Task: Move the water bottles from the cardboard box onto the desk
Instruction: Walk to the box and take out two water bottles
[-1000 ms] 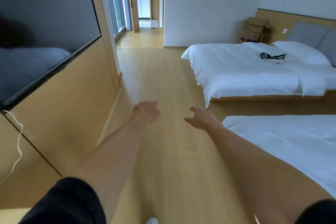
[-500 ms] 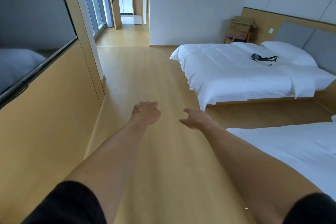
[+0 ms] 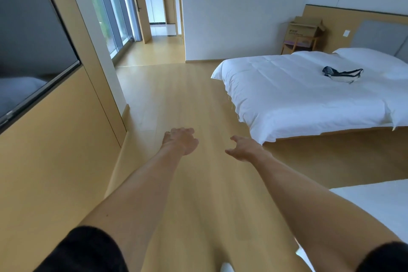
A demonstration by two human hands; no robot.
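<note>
Left hand (image 3: 180, 140): empty, loosely curled
Right hand (image 3: 244, 148): empty, fingers spread
Cardboard box (image 3: 305, 28): far ahead-right of both hands
Bottles: unseen; likely slippery, grip mid-body

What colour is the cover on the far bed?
Plain white; the bed cover shows clearly in the head view.

Smooth matt wood floor (image 3: 176, 95), white cloth bedding (image 3: 298, 99), cardboard box (image 3: 305, 28)

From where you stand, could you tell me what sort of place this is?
Most likely a hotel twin room: two white-made beds, the far bed and the near bed, plus a wall-mounted TV.
</note>
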